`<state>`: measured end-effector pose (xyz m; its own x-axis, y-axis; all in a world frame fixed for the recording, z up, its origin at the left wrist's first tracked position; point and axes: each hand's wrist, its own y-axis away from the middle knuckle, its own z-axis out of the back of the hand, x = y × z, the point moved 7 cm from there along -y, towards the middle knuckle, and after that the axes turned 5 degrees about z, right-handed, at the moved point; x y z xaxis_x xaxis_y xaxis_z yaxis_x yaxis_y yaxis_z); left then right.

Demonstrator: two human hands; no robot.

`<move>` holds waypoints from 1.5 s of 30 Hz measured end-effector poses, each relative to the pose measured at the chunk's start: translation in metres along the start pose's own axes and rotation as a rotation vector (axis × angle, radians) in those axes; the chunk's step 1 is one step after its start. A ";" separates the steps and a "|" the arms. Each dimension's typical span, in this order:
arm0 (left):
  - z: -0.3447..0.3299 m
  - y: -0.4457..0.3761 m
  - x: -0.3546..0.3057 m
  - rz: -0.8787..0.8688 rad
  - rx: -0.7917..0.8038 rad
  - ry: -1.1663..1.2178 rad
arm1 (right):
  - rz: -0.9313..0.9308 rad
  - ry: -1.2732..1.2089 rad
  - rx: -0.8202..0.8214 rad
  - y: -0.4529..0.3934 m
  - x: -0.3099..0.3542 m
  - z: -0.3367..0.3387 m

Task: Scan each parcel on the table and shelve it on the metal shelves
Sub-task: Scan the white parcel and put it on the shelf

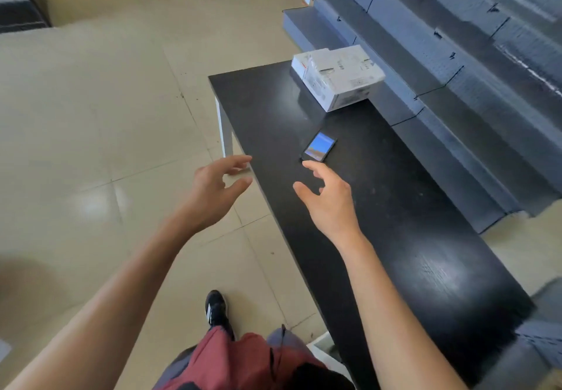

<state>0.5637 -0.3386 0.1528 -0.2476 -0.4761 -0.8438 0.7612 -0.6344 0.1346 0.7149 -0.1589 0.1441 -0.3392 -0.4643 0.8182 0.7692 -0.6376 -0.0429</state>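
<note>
Parcel [337,77] on table [395,207] — label blurred — both hands' fingers [313,167] spread, holding nothing.

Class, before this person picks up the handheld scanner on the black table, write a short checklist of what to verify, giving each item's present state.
1. Right hand empty and open to grasp: ok.
2. Left hand empty, free for the parcel: ok.
3. Handheld scanner within reach, just beyond the right fingertips, not yet touched: ok.
4. Scanner screen lit: ok.
5. White parcel on the black table, unobstructed: ok.
6. Parcel barcode facing up: cannot tell, print too blurred.
</note>
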 end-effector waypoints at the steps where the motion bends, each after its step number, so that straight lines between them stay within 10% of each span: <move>1: 0.001 -0.014 0.000 -0.004 0.027 -0.007 | -0.017 -0.006 -0.027 -0.008 -0.001 -0.001; 17: -0.086 -0.202 -0.047 -0.160 0.389 -0.231 | -0.302 -0.012 -0.228 -0.112 -0.103 0.018; 45: -0.208 -0.396 -0.034 -0.192 0.859 -0.339 | -0.846 0.197 -0.121 -0.209 -0.221 -0.057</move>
<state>0.3958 0.0554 0.0203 -0.5870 -0.3831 -0.7132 0.0206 -0.8878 0.4598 0.5985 0.0425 -0.0605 -0.8658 0.1036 0.4895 0.1580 -0.8716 0.4640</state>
